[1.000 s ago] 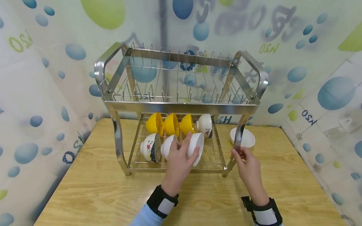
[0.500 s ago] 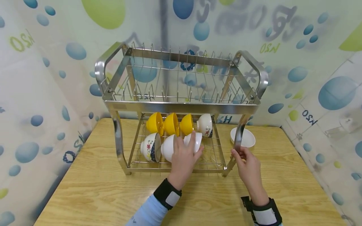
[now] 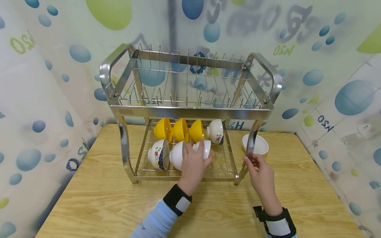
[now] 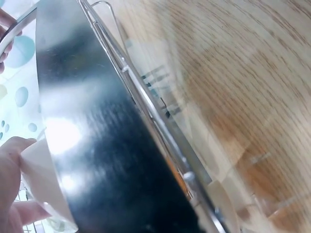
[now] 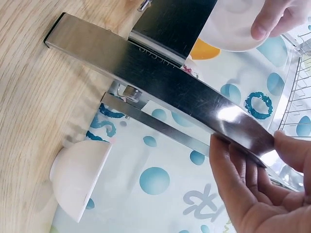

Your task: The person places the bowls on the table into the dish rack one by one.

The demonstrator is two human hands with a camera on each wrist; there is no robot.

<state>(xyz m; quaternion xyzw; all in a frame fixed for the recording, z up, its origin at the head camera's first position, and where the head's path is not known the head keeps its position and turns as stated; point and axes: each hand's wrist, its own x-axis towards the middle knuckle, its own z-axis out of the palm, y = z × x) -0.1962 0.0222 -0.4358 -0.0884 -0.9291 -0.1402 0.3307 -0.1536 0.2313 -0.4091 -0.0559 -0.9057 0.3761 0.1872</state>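
My left hand (image 3: 192, 166) grips a plain white bowl (image 3: 206, 149) that stands on its side at the front of the dish rack's lower shelf. In the right wrist view, the left thumb (image 5: 265, 25) lies over the bowl's rim. To its left are another white bowl (image 3: 177, 156) and a flowered bowl (image 3: 155, 154), both tipped the same way. My right hand (image 3: 262, 175) pinches the front right leg of the metal dish rack (image 3: 190, 113); the right wrist view shows fingers and thumb on either side of the leg (image 5: 194, 102).
Behind them stand yellow bowls (image 3: 162, 129) and a white flowered bowl (image 3: 215, 132). The rack's upper tier has upright wire dividers (image 3: 187, 89). One white bowl (image 3: 257, 144) sits on the wooden table (image 3: 98, 198), right of the rack. A patterned curtain (image 3: 312, 39) hangs behind.
My left hand has shifted slightly right and up, and the bowl it holds has tilted and settled farther back and left, nearer the neighbouring bowl. The right hand stays on the rack leg.
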